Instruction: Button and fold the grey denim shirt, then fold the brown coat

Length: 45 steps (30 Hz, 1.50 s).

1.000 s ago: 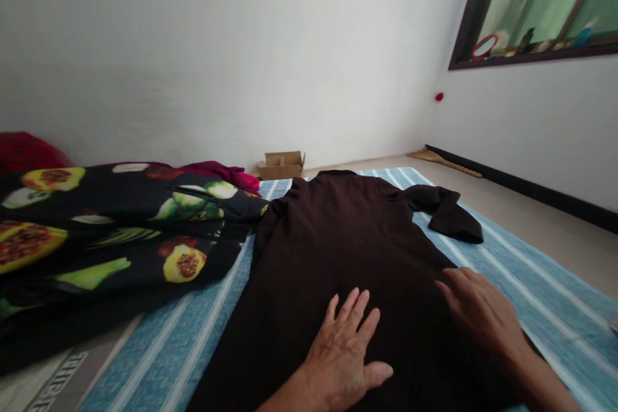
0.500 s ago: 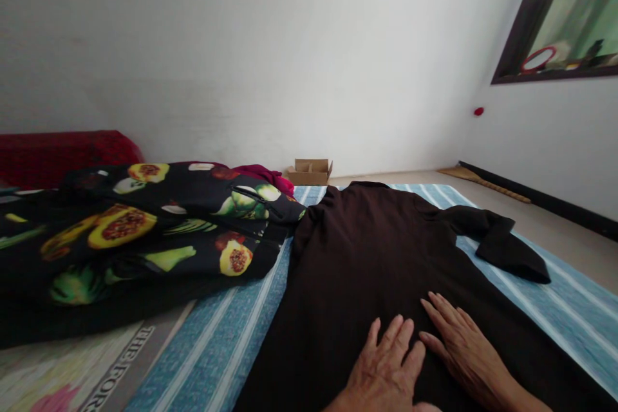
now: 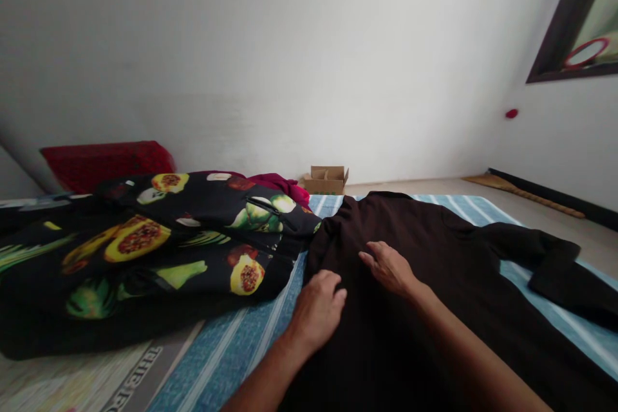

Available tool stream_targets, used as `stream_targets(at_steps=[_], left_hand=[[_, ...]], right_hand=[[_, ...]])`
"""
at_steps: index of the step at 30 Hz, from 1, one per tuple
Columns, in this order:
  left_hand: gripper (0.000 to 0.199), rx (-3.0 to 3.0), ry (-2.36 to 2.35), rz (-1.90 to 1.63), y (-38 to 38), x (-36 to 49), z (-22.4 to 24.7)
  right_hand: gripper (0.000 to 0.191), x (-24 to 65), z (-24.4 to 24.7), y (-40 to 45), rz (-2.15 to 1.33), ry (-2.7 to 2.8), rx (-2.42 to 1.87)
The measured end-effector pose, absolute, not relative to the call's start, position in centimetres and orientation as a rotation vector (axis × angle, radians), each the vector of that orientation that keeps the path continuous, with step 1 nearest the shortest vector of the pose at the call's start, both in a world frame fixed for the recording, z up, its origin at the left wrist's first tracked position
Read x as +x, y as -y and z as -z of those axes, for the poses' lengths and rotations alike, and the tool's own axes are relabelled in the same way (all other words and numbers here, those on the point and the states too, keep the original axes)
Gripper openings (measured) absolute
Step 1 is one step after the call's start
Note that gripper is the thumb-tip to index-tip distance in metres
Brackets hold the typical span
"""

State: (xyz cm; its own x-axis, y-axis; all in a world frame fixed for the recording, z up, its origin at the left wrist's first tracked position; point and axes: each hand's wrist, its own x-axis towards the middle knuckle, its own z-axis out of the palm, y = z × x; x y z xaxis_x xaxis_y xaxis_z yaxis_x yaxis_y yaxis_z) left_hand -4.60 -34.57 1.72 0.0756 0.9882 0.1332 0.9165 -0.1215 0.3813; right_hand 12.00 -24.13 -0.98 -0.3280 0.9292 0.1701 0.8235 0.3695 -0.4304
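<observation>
A dark brown garment [image 3: 434, 309] with sleeves, a shirt or a dress, lies spread out over the blue striped cloth [image 3: 232, 335]. My left hand [image 3: 316, 309] is at the garment's left side, its fingers slightly bent and apart from the thumb, gripping nothing that I can see. On the upper body of the garment, to the right of that hand, my right hand [image 3: 389, 267] rests open with fingers stretched out and pointing left. The garment's right sleeve extends to the right with a bend in it; its left sleeve is not clearly visible.
A heap of black clothing printed with fruit and vegetables [image 3: 159, 244] lies on the left, with magenta cloth [image 3: 280, 185] behind it. Against the wall are a small open cardboard box [image 3: 326, 180] and a red item [image 3: 106, 167]. A window frame [image 3: 555, 26] is at upper right.
Both hands have moved forward and left over the brown garment, the left one to its left side, the right one higher on the body. The view has shifted left.
</observation>
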Motion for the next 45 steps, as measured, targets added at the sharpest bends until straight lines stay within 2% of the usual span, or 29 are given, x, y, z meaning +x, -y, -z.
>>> stream_targets(at_steps=[3,6,8,12,15,22,26,31,35,39,45], left_hand=[[0.016,1.963,-2.278,-0.328,31.0,-8.2,-1.7],[0.021,1.800,-2.366,-0.227,28.5,-10.3,-0.6],[0.022,1.707,-2.330,-0.287,27.3,-10.8,0.2],[0.009,1.588,-2.179,-0.479,26.0,-10.9,1.6],[0.012,1.553,-2.125,-0.538,25.5,-10.6,1.6],[0.019,2.048,-2.673,-0.448,25.1,-9.6,-3.7],[0.020,2.321,-2.811,-0.565,24.6,-10.1,-6.8],[0.021,2.224,-2.923,-0.648,22.8,-11.3,-8.9],[0.022,2.128,-2.888,-0.797,21.1,-11.1,-10.1],[0.025,2.353,-2.749,-0.914,19.8,-9.8,-11.0],[0.034,2.713,-2.155,-0.747,19.9,-7.4,-9.3]], right_hand=[[0.037,11.2,3.5,23.2,-0.354,2.200,-1.578],[0.036,11.1,5.9,23.3,-0.268,2.187,-1.544],[0.037,11.2,6.8,23.3,-0.222,2.171,-1.501],[0.041,11.4,7.3,23.0,-0.231,2.128,-1.476],[0.041,11.3,7.0,22.9,-0.252,2.117,-1.487],[0.043,11.2,7.1,23.0,-0.280,2.110,-1.506],[0.043,11.2,7.0,23.1,-0.282,2.113,-1.507],[0.043,11.2,6.7,23.2,-0.283,2.117,-1.510],[0.048,11.1,6.8,23.1,-0.264,2.150,-1.519],[0.056,11.0,7.1,23.1,-0.237,2.248,-1.497],[0.056,10.9,6.7,23.3,-0.231,2.309,-1.505]])
